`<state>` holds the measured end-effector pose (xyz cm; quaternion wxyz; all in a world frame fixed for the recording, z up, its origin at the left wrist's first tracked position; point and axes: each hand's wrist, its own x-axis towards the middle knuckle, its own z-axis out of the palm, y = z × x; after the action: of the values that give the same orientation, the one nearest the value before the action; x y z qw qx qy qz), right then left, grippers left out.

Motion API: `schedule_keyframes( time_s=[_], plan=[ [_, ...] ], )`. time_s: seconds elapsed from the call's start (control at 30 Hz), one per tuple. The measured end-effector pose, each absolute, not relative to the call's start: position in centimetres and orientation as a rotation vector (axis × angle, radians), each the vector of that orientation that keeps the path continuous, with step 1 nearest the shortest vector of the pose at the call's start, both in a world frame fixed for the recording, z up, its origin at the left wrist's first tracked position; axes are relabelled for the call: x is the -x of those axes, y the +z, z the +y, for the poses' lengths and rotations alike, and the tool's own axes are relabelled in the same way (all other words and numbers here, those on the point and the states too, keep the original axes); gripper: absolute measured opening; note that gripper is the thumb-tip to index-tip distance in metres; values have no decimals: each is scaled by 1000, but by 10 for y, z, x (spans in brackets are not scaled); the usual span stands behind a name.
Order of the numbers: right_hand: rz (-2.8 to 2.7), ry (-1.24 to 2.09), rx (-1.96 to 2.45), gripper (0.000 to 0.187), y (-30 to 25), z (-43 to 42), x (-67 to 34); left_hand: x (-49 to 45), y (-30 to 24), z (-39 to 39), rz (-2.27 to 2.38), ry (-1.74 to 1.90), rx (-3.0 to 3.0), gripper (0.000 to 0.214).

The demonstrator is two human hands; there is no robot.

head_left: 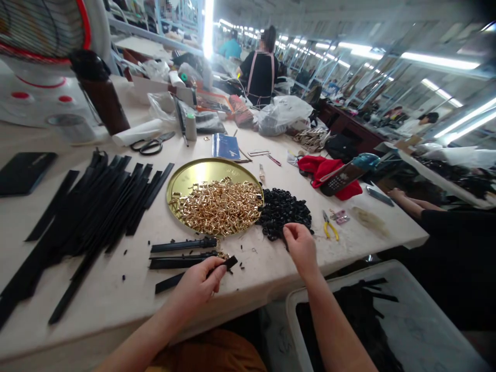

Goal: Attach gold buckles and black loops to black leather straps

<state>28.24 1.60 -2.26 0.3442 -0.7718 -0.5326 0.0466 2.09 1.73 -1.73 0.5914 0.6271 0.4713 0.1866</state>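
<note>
My left hand [207, 276] is closed round a black strap [231, 262], whose short end sticks out past the thumb. More black straps [184, 245], some with gold fittings at one end, lie just beyond that hand. At the front edge of a heap of small black loops [284, 209], my right hand [301, 245] has thumb and forefinger pinched together. Whatever sits between those fingertips is too small to make out. Behind the hands stands a round gold tray [180, 175] piled with small gold buckles [220, 206].
Long black strips [96, 201] are spread on the table's left. Scissors [153, 144], a blue booklet [225, 146] and yellow-handled pliers [329, 227] lie farther back and right. A white plastic bin [411, 289] with black strips stands below the front edge. Another person's arm [411, 201] rests at right.
</note>
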Motion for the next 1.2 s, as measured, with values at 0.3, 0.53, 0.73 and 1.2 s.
schedule_keyframes(
  time_s=[0.3,0.53,0.73,1.2],
  plan=[
    [-1910,-299,2442,18,-31,57,-297,-17,-12,10,1124,397,-1469,33],
    [-1763,-261,2362,26,-18,46,-305,-9,-3,-1,1107,471,-1501,33],
    [-1787,-149,2271,20,-37,26,-283,-5,0,-16,1088,495,-1497,34],
    [-1676,-58,2109,31,-50,16,-273,4,-15,-17,1116,474,-1406,40]
  ],
)
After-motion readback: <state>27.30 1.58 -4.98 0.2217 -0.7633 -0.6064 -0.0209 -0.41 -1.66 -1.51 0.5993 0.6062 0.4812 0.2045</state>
